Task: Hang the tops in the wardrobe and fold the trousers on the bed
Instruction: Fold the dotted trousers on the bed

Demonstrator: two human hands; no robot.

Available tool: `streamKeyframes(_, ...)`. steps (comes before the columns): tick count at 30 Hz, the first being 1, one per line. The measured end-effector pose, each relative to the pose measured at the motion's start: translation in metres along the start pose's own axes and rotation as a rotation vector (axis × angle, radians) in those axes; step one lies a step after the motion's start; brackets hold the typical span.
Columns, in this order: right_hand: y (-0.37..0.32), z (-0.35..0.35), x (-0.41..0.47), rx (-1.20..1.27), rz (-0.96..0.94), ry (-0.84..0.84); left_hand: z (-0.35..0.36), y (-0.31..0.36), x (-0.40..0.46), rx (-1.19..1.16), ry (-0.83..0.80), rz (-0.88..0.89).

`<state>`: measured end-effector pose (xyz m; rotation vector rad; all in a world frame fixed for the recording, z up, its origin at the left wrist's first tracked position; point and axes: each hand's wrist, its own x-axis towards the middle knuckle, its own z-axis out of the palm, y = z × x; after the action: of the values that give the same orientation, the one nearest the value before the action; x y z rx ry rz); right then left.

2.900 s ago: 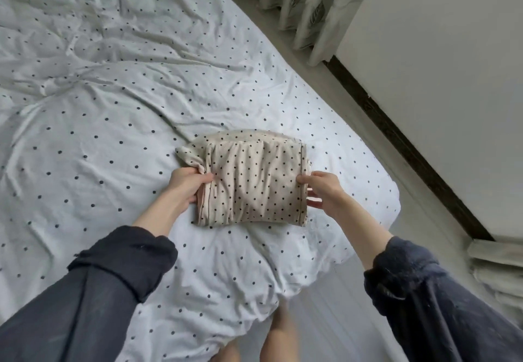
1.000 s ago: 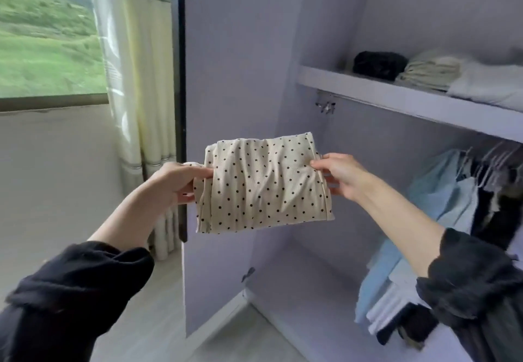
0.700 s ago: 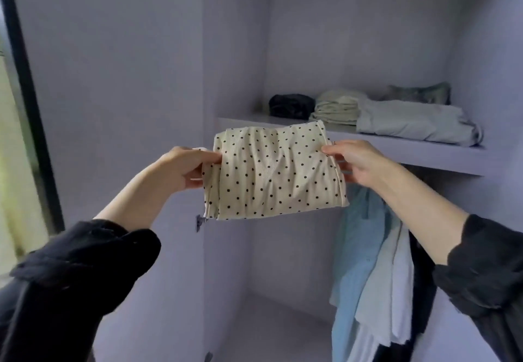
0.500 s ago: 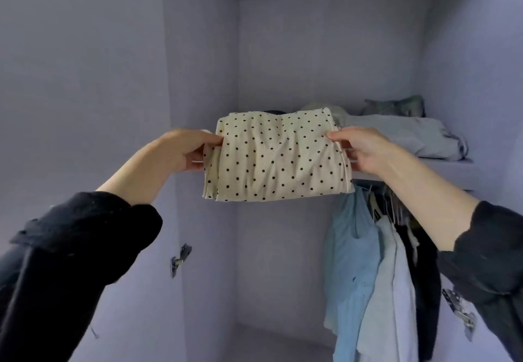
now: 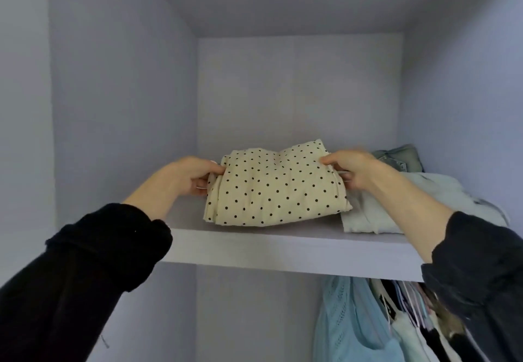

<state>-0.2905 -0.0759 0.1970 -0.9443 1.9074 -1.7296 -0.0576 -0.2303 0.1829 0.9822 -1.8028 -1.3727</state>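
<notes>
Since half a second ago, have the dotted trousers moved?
Yes. The dotted trousers were held in front of the shelf; now they sit on it, beside the pale folded clothes, both hands gripping their ends.

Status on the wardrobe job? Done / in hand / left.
Done: tops hang under the shelf; a pale folded garment and a denim piece lie on it. In hand: the folded polka-dot trousers rest on the shelf, left hand and right hand gripping their ends. Left: let go. Whether more clothes wait on the bed is out of view.
</notes>
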Motion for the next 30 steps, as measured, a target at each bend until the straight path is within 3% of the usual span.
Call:
streamKeyframes(2, 0.006, -0.002, 0.026, -0.096, -0.010, 0.060, 0.013, -0.006, 0.029, 0.105, 0.002, -0.039)
streamKeyframes(5, 0.016, -0.004, 0.045, -0.705, -0.157, 0.204, 0.018, -0.014, 0.054, 0.589, 0.065, -0.106)
streamKeyframes(7, 0.015, 0.000, 0.050, -0.924, -0.366, 0.229, 0.019, -0.010, 0.069, 0.793, 0.185, 0.040)
streamKeyframes(9, 0.014, 0.010, 0.051, -0.897, -0.532, 0.107, 0.028, -0.002, 0.079, 0.759, 0.220, 0.294)
streamKeyframes(12, 0.033, 0.031, 0.052, -1.053, -0.516, -0.157, 0.066, -0.005, 0.075, 0.686, -0.054, 0.455)
streamKeyframes(15, 0.066, 0.043, 0.054, -1.246, -0.371, -0.316, 0.104, -0.039, 0.085, 0.976, -0.241, 0.411)
streamKeyframes(17, 0.072, 0.044, 0.055, -1.269, -0.355, -0.296, 0.109, -0.047, 0.090, 1.047, -0.235, 0.387)
streamKeyframes(23, 0.063, 0.044, 0.032, -1.305, -0.438, -0.151, 0.098, -0.036, 0.063, 0.968, -0.201, 0.467)
streamKeyframes(30, 0.063, -0.011, -0.059, -0.955, -0.487, 0.072, 0.072, -0.027, -0.031, 0.705, -0.070, 0.826)
